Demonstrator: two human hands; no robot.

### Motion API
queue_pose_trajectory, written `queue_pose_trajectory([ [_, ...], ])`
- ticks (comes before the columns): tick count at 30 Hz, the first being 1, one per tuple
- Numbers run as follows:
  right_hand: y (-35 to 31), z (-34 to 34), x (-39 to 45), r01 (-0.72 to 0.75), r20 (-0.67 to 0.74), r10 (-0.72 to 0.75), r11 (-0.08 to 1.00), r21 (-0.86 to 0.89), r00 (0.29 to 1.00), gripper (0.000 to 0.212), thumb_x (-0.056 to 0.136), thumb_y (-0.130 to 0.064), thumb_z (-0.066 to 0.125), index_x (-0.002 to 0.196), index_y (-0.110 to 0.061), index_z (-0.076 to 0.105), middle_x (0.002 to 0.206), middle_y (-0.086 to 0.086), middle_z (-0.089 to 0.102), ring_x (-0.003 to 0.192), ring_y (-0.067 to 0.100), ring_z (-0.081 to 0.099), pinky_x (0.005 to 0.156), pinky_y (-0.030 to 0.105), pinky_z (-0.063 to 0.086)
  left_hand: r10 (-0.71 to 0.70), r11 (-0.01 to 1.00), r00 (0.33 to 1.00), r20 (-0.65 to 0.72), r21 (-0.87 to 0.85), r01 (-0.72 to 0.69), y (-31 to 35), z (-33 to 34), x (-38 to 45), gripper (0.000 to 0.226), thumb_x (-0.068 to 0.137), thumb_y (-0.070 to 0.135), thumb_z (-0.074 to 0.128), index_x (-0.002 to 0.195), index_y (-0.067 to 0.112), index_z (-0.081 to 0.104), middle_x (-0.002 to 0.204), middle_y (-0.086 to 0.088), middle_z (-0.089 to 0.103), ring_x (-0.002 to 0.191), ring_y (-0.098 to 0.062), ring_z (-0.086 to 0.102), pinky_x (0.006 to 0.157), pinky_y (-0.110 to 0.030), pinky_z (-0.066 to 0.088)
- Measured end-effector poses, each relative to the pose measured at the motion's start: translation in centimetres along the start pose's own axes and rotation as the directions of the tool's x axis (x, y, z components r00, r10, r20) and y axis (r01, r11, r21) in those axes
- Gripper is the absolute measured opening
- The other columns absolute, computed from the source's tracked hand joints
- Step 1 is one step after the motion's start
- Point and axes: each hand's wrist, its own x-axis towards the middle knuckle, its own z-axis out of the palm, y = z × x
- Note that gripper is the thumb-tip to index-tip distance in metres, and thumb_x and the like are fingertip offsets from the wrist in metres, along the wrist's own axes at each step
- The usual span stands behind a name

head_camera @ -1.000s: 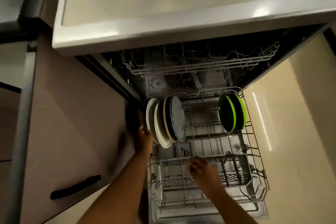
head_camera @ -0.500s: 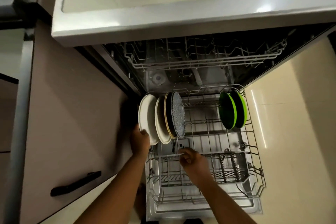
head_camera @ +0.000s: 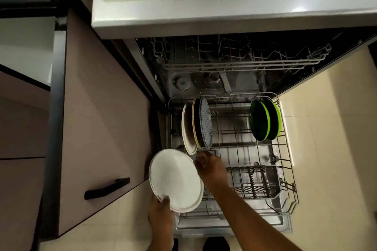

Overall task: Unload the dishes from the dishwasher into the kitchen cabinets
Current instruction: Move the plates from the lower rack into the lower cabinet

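My left hand [head_camera: 160, 213] grips the near rim of a white plate [head_camera: 176, 179], held face-up just left of the pulled-out lower rack [head_camera: 285, 161]. My right hand [head_camera: 211, 167] hovers over the rack beside that plate, fingers curled near the base of the standing plates; I cannot tell if it touches anything. Upright in the rack's left side stand a cream plate [head_camera: 187, 132], a dark plate with a tan rim [head_camera: 196, 122] and a speckled grey plate [head_camera: 205, 122]. Two green plates [head_camera: 263, 121] stand at the right.
An empty cutlery basket [head_camera: 255, 181] sits in the rack's near right. The upper rack [head_camera: 234, 57] is inside the dishwasher under the steel counter edge [head_camera: 204, 14]. A cabinet front with a black handle [head_camera: 107, 188] stands at the left. Tiled floor lies around.
My left hand has lifted the white plate out of the rack's left end and brought it down and nearer, tilted flat. My right hand moved up toward the standing plates.
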Motion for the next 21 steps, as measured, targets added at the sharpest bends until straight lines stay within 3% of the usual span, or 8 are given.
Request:
queue_pose_trajectory([
  [3, -1.2, 2.0, 1.9, 0.032, -0.052, -0.034, 0.998, -0.045, 0.998, 0.033, 0.088, -0.034, 0.069, 0.117, -0.019, 0.067, 0.107, 0.003, 0.074, 0.098, 0.021, 0.07, 0.086, 0.036, 0.058, -0.038, 0.99, 0.999, 0.019, -0.132, 0.04, -0.9, -0.7, 0.4, 0.037, 0.071, 0.021, 0.076, 0.103, 0.018, 0.058, 0.108, -0.017, 0.062, 0.103, -0.039, 0.058, 0.055, -0.035, 0.06],
  [6, -2.5, 3.7, 4.4, 0.017, -0.132, -0.033, 0.993, -0.12, 0.991, 0.04, 0.086, -0.04, 0.072, 0.115, -0.013, 0.068, 0.106, 0.007, 0.073, 0.093, 0.022, 0.071, 0.082, 0.036, 0.06, -0.058, 0.987, 0.997, 0.049, -0.146, 0.065, -1.4, -1.2, 1.3, 0.035, 0.09, -0.003, 0.06, 0.123, 0.006, 0.053, 0.123, -0.022, 0.057, 0.109, -0.041, 0.055, 0.049, -0.029, 0.058],
  [8, -2.7, 4.8, 6.3, 0.024, -0.152, -0.046, 0.99, -0.141, 0.987, 0.039, 0.083, -0.044, 0.074, 0.109, -0.014, 0.07, 0.104, 0.005, 0.074, 0.091, 0.018, 0.071, 0.08, 0.033, 0.06, -0.129, 0.976, 0.987, 0.091, -0.161, 0.143, -1.1, -1.5, 1.7, 0.039, 0.096, -0.007, 0.05, 0.13, 0.012, 0.049, 0.125, -0.017, 0.055, 0.116, -0.041, 0.053, 0.056, -0.033, 0.06],
  [11, -2.6, 5.8, 8.0, -0.018, -0.155, -0.004, 0.99, -0.14, 0.988, 0.031, 0.083, -0.04, 0.075, 0.102, -0.016, 0.072, 0.097, 0.004, 0.074, 0.087, 0.018, 0.071, 0.077, 0.032, 0.059, -0.209, 0.964, 0.965, 0.158, -0.133, 0.23, -0.9, -2.3, 2.1, 0.034, 0.098, 0.005, 0.053, 0.129, 0.02, 0.05, 0.128, -0.012, 0.056, 0.122, -0.039, 0.054, 0.083, -0.05, 0.055],
  [14, -2.8, 6.1, 7.7, 0.003, -0.197, -0.022, 0.995, -0.096, 0.98, 0.015, 0.085, -0.023, 0.073, 0.09, -0.009, 0.072, 0.087, 0.01, 0.074, 0.077, 0.022, 0.071, 0.074, 0.038, 0.061, -0.234, 0.951, 0.952, 0.197, -0.159, 0.266, -0.9, -3.3, 2.3, 0.027, 0.098, 0.018, 0.056, 0.124, 0.022, 0.052, 0.125, -0.01, 0.059, 0.12, -0.039, 0.054, 0.085, -0.051, 0.053],
  [17, -2.6, 5.5, 5.2, 0.122, -0.264, -0.147, 0.986, -0.11, 0.953, 0.011, 0.086, -0.018, 0.072, 0.083, -0.008, 0.071, 0.076, 0.006, 0.072, 0.063, 0.016, 0.067, 0.063, 0.032, 0.06, -0.249, 0.943, 0.95, 0.187, -0.176, 0.282, -1.3, -3.6, 1.8, 0.029, 0.099, 0.028, 0.054, 0.127, 0.022, 0.052, 0.125, -0.011, 0.062, 0.118, -0.04, 0.056, 0.093, -0.055, 0.052],
  [21, -0.8, 3.5, 0.8, 0.229, -0.269, -0.276, 0.954, -0.195, 0.923, 0.01, 0.086, -0.015, 0.068, 0.091, -0.007, 0.072, 0.085, 0.009, 0.074, 0.069, 0.022, 0.071, 0.062, 0.033, 0.061, -0.229, 0.957, 0.963, 0.144, -0.147, 0.249, -1.8, -3.5, 1.6, 0.035, 0.1, 0.037, 0.049, 0.13, 0.02, 0.052, 0.129, -0.014, 0.061, 0.115, -0.042, 0.058, 0.095, -0.064, 0.048],
])
